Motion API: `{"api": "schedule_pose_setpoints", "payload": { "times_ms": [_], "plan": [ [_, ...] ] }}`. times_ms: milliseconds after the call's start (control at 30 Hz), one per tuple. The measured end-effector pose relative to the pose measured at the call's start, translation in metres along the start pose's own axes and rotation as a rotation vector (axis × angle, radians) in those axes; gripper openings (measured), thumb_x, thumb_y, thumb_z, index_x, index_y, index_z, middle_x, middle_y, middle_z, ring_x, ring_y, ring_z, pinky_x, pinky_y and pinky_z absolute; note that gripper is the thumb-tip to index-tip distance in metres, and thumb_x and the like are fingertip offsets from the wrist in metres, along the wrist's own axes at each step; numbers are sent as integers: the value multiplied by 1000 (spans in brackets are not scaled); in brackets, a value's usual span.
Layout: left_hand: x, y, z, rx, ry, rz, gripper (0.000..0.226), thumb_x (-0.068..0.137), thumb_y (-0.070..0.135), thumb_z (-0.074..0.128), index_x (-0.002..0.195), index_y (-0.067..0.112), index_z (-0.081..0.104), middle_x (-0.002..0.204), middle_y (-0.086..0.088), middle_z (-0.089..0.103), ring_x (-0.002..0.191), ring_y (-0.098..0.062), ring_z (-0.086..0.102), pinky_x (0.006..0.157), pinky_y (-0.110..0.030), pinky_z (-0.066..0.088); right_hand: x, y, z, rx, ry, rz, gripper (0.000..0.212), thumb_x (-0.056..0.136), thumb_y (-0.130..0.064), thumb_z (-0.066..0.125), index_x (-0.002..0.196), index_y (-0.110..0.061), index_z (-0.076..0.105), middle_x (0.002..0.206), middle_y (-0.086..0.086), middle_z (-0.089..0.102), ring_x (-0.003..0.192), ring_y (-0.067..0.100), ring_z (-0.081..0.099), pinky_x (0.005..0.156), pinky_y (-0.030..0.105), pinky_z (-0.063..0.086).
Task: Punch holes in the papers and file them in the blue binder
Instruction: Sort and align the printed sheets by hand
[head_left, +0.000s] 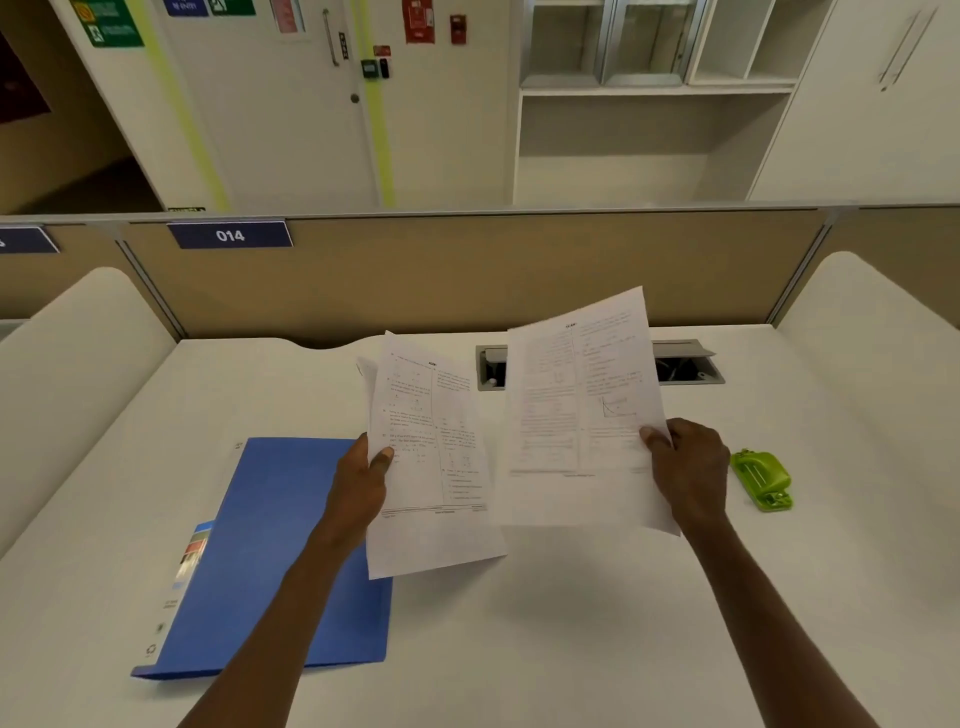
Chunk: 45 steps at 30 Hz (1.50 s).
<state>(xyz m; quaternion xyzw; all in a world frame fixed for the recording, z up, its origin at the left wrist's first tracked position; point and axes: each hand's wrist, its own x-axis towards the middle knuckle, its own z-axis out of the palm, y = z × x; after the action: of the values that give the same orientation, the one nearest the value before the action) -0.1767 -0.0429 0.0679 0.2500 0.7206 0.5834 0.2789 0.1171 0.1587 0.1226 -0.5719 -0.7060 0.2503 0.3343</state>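
Observation:
My left hand (363, 483) grips a printed paper sheet (428, 467) by its left edge, held up above the desk; another sheet edge shows behind it. My right hand (688, 467) pinches a second printed sheet (576, 415) at its right edge, also raised. The blue binder (270, 561) lies closed on the white desk under my left forearm. A green hole punch (763, 480) sits on the desk just right of my right hand.
A cable tray opening (685, 364) with a grey flap is set in the desk behind the papers. A beige partition (467, 270) with a "014" label closes the far edge. Rounded white side dividers (78, 353) flank the white desk (571, 623).

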Motion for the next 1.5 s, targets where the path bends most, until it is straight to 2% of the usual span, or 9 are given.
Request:
{"api": "schedule_pose_setpoints", "payload": {
  "times_ms": [200,367,500,767,867,1033,1167,1367,1500],
  "plan": [
    [-7,21,10,-143,-66,-20,23,98,25,51,111,41,61,105,9,73,92,-16,71,67,-30,60,-15,-33,-1,429,-294,148,21,89,-30,64,80,-13,72,77,-3,74,65,17,71,54,24,53],
    [-14,41,19,-314,-224,-36,30,93,31,60,122,24,61,116,-10,69,103,-31,68,85,-51,56,-29,-39,23,525,-443,211,21,86,-37,67,93,-17,71,88,-5,76,74,14,73,60,27,56],
    [-19,52,25,-398,-309,-55,32,89,35,62,119,23,64,113,-14,70,103,-34,68,78,-45,57,-34,-35,33,570,-507,219,33,83,-40,70,105,-16,65,98,-2,74,84,20,73,76,41,61],
    [-20,49,31,-427,-412,-92,31,97,15,54,127,20,58,119,-16,67,106,-36,66,77,-43,58,-26,-26,37,734,-552,285,64,70,-24,84,125,-18,52,111,4,71,95,27,71,86,49,57],
    [-20,46,33,-394,-409,-97,30,97,19,52,127,20,59,115,-14,69,103,-33,68,75,-41,58,-25,-22,38,732,-587,278,50,70,-22,83,116,-18,63,106,1,74,92,25,72,84,47,58],
    [-17,45,35,-223,-243,-163,47,90,62,42,102,29,73,98,-3,76,90,-20,73,70,-33,59,-28,-21,42,575,-451,150,31,77,-18,78,105,-16,66,102,-1,74,82,17,73,62,24,58],
    [-15,36,45,-44,-233,37,16,92,32,60,108,31,62,107,7,72,97,-15,70,72,-23,58,-28,-23,51,462,-388,121,35,79,-15,75,109,-9,60,105,3,69,88,24,70,72,33,60],
    [-14,28,49,85,-213,59,28,95,27,55,123,24,55,113,9,68,98,-9,67,71,-21,58,-21,-17,55,562,-445,358,26,84,-31,71,105,-16,64,99,1,73,80,19,72,57,24,56],
    [-10,21,47,47,-337,-64,33,95,17,56,128,13,55,120,-2,67,106,-16,66,92,-36,55,-17,-1,60,495,-466,433,14,82,-18,73,88,-6,68,94,9,74,76,23,72,57,29,58]
  ]
}}
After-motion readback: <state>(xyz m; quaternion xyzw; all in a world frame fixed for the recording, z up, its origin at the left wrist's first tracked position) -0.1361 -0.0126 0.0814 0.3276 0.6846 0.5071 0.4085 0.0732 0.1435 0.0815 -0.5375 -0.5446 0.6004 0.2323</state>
